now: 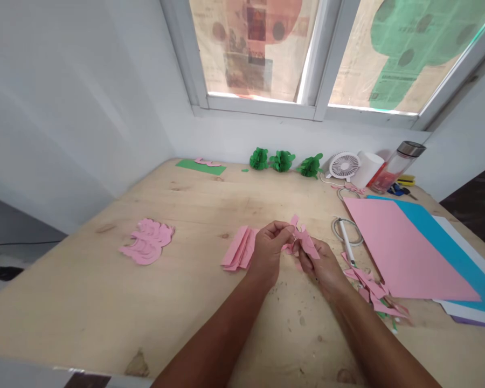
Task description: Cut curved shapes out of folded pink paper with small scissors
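Observation:
Near the middle of the table, my left hand [272, 245] pinches a piece of pink paper [306, 241] with curved cut edges. My right hand [317, 261] is closed just beside it, below the same paper; a small dark bit shows at its fingers, but the paper and fingers hide what it grips. A stack of folded pink paper strips [239, 249] lies by my left wrist, partly covered by it. Further left rests a pile of scalloped pink paper cutouts [149, 241].
Pink paper scraps [374, 291] lie right of my right arm, near a white pen-like tool [346, 241] and coloured sheets [412, 248]. Along the wall stand green paper shapes [282, 161], a white fan [344, 165] and a glass bottle [398, 168]. A green sheet [200, 167] lies back left.

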Tool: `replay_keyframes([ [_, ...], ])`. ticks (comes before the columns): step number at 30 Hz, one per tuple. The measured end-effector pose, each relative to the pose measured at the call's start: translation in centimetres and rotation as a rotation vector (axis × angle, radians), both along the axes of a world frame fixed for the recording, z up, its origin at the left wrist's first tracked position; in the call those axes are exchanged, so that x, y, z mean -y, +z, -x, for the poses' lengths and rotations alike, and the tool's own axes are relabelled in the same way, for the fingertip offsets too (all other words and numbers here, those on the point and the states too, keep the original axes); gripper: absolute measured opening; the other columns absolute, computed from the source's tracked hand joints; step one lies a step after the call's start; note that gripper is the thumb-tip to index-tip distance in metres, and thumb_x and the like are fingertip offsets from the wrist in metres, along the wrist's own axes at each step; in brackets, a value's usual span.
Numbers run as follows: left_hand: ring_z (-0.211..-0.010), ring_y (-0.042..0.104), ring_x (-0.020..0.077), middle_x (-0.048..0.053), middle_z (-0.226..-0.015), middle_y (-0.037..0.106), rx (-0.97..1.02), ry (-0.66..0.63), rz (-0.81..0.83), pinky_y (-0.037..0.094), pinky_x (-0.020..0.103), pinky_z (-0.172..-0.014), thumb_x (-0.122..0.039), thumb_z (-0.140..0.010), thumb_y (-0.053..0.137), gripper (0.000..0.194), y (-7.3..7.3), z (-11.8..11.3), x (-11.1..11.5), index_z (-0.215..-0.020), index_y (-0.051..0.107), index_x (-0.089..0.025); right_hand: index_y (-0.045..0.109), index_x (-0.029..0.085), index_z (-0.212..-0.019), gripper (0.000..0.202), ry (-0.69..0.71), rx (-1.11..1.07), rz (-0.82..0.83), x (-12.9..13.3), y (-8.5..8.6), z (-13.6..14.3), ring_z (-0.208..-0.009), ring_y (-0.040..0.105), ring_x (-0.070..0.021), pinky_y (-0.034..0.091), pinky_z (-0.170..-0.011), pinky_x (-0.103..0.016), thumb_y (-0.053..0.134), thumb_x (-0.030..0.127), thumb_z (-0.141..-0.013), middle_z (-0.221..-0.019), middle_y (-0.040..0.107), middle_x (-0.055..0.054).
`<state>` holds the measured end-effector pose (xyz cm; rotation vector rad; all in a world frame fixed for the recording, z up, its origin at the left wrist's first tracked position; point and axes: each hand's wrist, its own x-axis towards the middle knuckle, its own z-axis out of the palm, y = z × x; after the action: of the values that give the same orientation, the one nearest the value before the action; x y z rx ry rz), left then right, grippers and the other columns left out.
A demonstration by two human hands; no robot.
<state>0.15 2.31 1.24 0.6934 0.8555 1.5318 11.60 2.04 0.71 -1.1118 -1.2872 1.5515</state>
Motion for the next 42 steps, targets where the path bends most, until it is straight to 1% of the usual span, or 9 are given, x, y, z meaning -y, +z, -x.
replay_keyframes([
  [8,-0.053,0.048,0.0085,-0.002,-0.055,0.054,-0.027,0.041,0.0,0.039,0.023,-0.058,-0.026,-0.067,0.066,0.014,-0.4,-0.2,-0.1,-0.064,0.059,-0.014,0.054,0.017,-0.067,0.035,-0.017,0.035,-0.068,-0.1,-0.7,-0.1,-0.038,0.021,-0.007,0.022,-0.041,-0.021,0.048,0.048,-0.082,-0.039,0.027,0.009],
  [13,-0.055,0.049,0.0088,-0.001,-0.056,0.055,0.004,0.037,0.005,0.039,0.023,-0.058,-0.025,-0.067,0.066,0.013,-0.5,-0.3,0.0,-0.066,0.06,-0.014,0.051,0.017,-0.063,0.037,-0.053,0.003,-0.085,-0.2,-1.2,0.1,-0.038,0.02,-0.007,0.02,-0.039,-0.022,0.05,0.05,-0.08,-0.039,0.027,0.009],
  [17,-0.053,0.048,0.0087,-0.002,-0.055,0.053,0.063,0.016,0.008,0.039,0.024,-0.056,-0.025,-0.066,0.066,0.014,-0.3,-0.4,0.0,-0.065,0.058,-0.013,0.049,0.018,-0.063,0.038,-0.053,0.019,-0.087,-0.1,-1.0,0.2,-0.04,0.019,-0.0076,0.017,-0.04,-0.023,0.049,0.051,-0.08,-0.041,0.025,0.008],
  [21,-0.052,0.048,0.0087,-0.002,-0.054,0.052,0.1,0.001,0.008,0.039,0.023,-0.055,-0.025,-0.065,0.067,0.015,0.0,-0.5,0.1,-0.063,0.057,-0.013,0.042,0.019,-0.056,0.044,-0.076,0.057,-0.121,0.0,-0.7,0.3,-0.04,0.019,-0.0081,0.016,-0.04,-0.023,0.048,0.056,-0.078,-0.042,0.026,0.007],
  [24,-0.052,0.047,0.0087,-0.002,-0.054,0.052,0.108,0.0,0.004,0.038,0.023,-0.055,-0.024,-0.064,0.067,0.015,0.0,-0.5,0.1,-0.063,0.057,-0.013,0.04,0.02,-0.056,0.045,-0.075,0.058,-0.14,0.1,-0.6,0.3,-0.04,0.019,-0.0082,0.016,-0.039,-0.023,0.048,0.058,-0.077,-0.043,0.026,0.007],
  [30,-0.051,0.046,0.0084,-0.002,-0.054,0.051,0.119,-0.034,0.0,0.038,0.025,-0.056,-0.025,-0.066,0.066,0.015,-0.3,-0.5,0.1,-0.064,0.057,-0.013,0.045,0.019,-0.058,0.038,-0.106,0.074,-0.121,0.0,-0.6,0.4,-0.039,0.02,-0.0076,0.016,-0.039,-0.023,0.05,0.049,-0.08,-0.041,0.025,0.008],
  [34,-0.049,0.046,0.0087,-0.002,-0.053,0.05,0.128,-0.045,-0.004,0.039,0.026,-0.055,-0.026,-0.066,0.066,0.017,-0.4,-0.5,0.0,-0.065,0.056,-0.014,0.048,0.018,-0.057,0.037,-0.133,0.087,-0.092,0.1,-0.4,0.4,-0.036,0.021,-0.0072,0.017,-0.039,-0.023,0.052,0.048,-0.078,-0.037,0.026,0.009],
  [38,-0.049,0.045,0.0087,-0.003,-0.052,0.048,0.116,-0.04,0.014,0.038,0.026,-0.054,-0.028,-0.065,0.067,0.019,-0.4,-0.4,-0.1,-0.064,0.055,-0.014,0.046,0.018,-0.055,0.039,-0.094,0.085,-0.076,0.0,-0.5,0.3,-0.036,0.02,-0.0068,0.016,-0.039,-0.023,0.052,0.048,-0.078,-0.037,0.024,0.009],
  [42,-0.05,0.045,0.0082,-0.003,-0.052,0.048,0.108,-0.03,0.015,0.037,0.024,-0.054,-0.026,-0.064,0.067,0.017,-0.1,-0.4,0.0,-0.062,0.056,-0.013,0.052,0.017,-0.065,0.036,-0.041,0.045,-0.105,-0.2,-0.7,0.0,-0.039,0.02,-0.0077,0.017,-0.041,-0.023,0.048,0.049,-0.081,-0.041,0.025,0.009],
])
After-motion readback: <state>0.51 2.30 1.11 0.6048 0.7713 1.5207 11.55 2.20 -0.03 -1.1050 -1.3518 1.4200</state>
